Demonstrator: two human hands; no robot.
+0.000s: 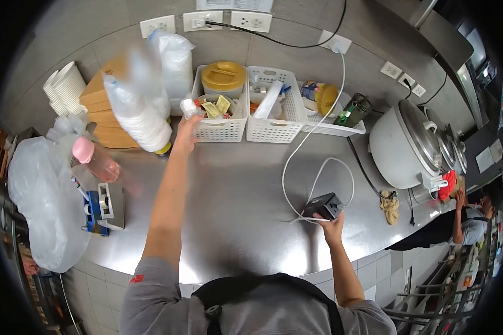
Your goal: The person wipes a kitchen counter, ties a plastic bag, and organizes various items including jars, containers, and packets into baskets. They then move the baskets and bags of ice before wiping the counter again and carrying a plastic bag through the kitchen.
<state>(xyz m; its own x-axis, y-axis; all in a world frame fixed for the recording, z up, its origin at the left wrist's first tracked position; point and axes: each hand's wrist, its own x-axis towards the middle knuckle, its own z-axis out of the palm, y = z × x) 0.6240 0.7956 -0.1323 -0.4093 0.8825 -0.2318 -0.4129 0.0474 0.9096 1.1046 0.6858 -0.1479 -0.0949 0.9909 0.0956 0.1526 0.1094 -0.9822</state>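
My left hand [190, 134] reaches to the near left corner of a white basket [221, 132] that holds a gold-lidded tub [223, 76] and small packets. The fingers touch or lie beside a small white item [189, 107] at that corner; whether they grip it is unclear. In my right hand [331, 223] is a black box-shaped device [323, 206], held above the steel counter [235, 195]. A white cable [285, 167] loops around it and runs up to a wall socket [335, 42].
Bagged white cups [142, 120], a pink-capped bottle [99, 161] and tape dispensers [110, 206] stand on the left. More baskets [276, 132] line the wall. A large cooker [399, 148] and a cloth [390, 208] are at right. Another person [464, 226] stands far right.
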